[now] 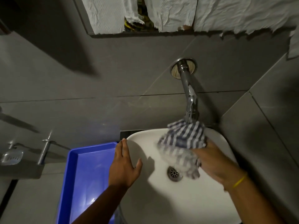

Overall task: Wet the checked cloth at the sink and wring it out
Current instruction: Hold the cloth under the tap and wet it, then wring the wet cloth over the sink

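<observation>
Right of centre in the frame, the right hand (215, 160) grips the bunched checked cloth (184, 143) over the white sink (178, 199), its top touching the chrome tap (191, 101) spout. The cloth's lower end hangs blurred above the drain (174, 173). The left hand (124, 167) is spread wide, empty, over the sink's left rim, beside a blue tray (85, 175).

I see two bare forearms reaching in from the bottom edge, with no sleeve showing on either as far as the view goes. My left hand (124, 165) wears nothing: no ring, no band, no watch. My right hand (215, 162) is bare too, but just behind it, around the wrist, sits a thin yellow band (240, 181), plain and narrow like a thread or elastic.
</observation>
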